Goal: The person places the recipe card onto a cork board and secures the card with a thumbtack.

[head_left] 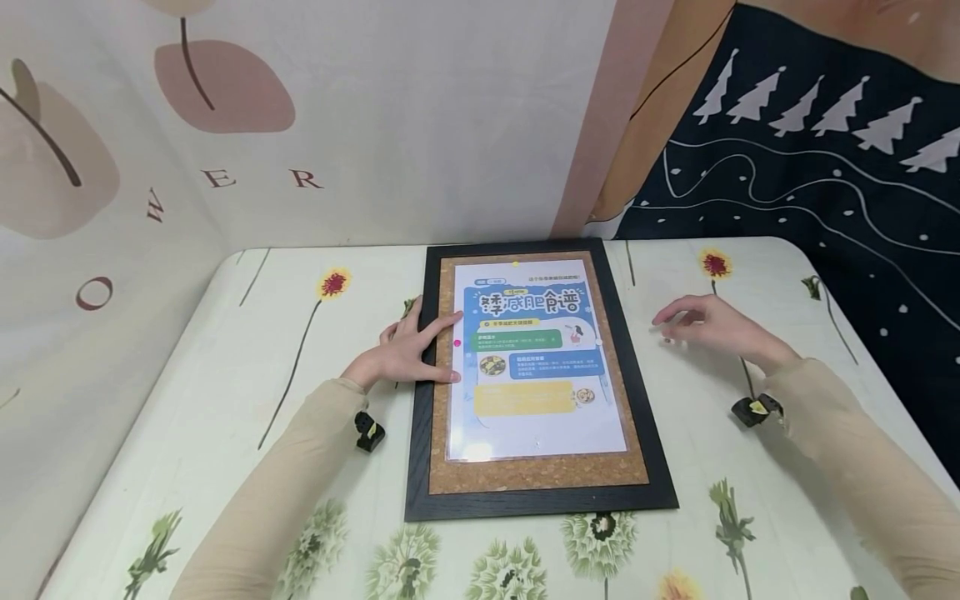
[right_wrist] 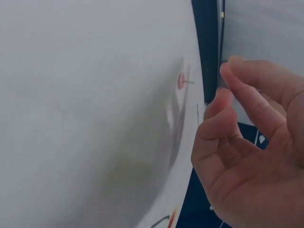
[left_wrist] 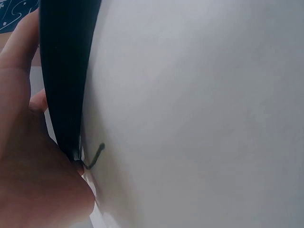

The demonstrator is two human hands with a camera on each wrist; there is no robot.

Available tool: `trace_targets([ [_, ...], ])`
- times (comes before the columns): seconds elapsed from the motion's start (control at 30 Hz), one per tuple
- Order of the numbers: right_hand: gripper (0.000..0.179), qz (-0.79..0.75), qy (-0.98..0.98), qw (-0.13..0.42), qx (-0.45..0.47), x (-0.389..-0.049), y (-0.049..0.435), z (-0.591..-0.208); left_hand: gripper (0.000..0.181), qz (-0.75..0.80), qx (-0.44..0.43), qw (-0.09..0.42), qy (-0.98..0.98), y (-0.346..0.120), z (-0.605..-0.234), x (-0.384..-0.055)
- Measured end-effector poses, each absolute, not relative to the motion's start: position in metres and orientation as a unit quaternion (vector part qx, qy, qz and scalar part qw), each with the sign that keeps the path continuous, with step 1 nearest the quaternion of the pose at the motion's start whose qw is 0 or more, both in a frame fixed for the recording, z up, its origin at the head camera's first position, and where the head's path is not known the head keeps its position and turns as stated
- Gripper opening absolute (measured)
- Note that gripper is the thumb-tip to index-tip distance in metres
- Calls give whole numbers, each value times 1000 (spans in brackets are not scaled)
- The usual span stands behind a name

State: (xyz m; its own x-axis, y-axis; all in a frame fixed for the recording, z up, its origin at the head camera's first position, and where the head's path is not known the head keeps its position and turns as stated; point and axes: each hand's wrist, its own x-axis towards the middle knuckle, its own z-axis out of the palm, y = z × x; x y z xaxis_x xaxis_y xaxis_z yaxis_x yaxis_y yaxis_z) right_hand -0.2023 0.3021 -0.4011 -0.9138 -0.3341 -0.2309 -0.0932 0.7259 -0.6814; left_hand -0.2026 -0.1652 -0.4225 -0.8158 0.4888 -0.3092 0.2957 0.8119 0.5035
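Observation:
A black-framed cork board (head_left: 540, 500) lies on the table with a printed, glossy recipe sheet (head_left: 517, 437) on it. A yellow pushpin (head_left: 515, 264) sits at the sheet's top edge and a pink pushpin (head_left: 457, 342) at its left edge. My left hand (head_left: 405, 348) rests across the frame's left side, its thumb and forefinger spread on the sheet's edge around the pink pin. Right of the board, my right hand (head_left: 708, 323) hovers low with loosely bent fingers and nothing visible between them. Beside it, a reddish pushpin (right_wrist: 182, 81) lies on the tablecloth.
The table wears a pale flower-print cloth (head_left: 225, 375). Behind it hangs a light printed curtain (head_left: 420, 125), with a dark tree-patterned cloth (head_left: 810, 183) at the right. Small black wrist cameras (head_left: 369, 432) are strapped to both wrists.

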Motion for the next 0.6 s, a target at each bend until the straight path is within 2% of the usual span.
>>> trace_targets([
  [0.6,23,-365,908,171,-118,-197,316,-413,97,228,215,219,924,-166,-421,-202],
])
